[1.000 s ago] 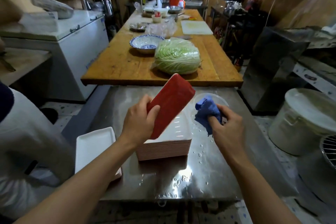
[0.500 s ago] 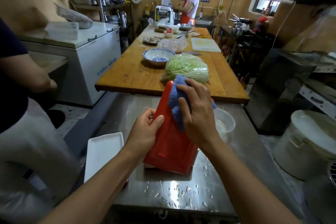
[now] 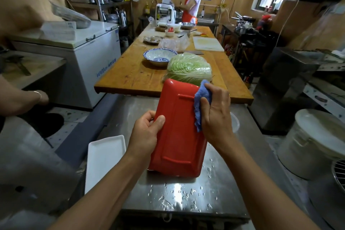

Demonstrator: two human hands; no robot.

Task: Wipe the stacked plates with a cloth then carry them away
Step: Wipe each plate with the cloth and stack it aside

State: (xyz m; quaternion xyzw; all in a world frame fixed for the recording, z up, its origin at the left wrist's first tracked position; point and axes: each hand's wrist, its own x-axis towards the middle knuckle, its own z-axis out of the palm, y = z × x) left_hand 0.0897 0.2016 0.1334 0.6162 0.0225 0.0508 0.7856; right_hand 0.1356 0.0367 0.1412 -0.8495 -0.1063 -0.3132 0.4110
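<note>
A red rectangular plate stands tilted upright over the wet steel table, its red underside facing me. My left hand grips its left edge, thumb across the back. My right hand holds a bunched blue cloth against the plate's upper right edge. The stack of plates beneath is hidden behind the raised plate. A white rectangular plate lies to the left on the table.
A wooden table ahead carries a wrapped cabbage and a blue-patterned bowl. A person's arm reaches in at left; another person stands at the far end. A white lidded bucket sits at right, and a clear container behind my right hand.
The plate was lifted off the stack and turned upright with its back to me. My right hand brought the cloth onto it and moved across to its upper right edge.
</note>
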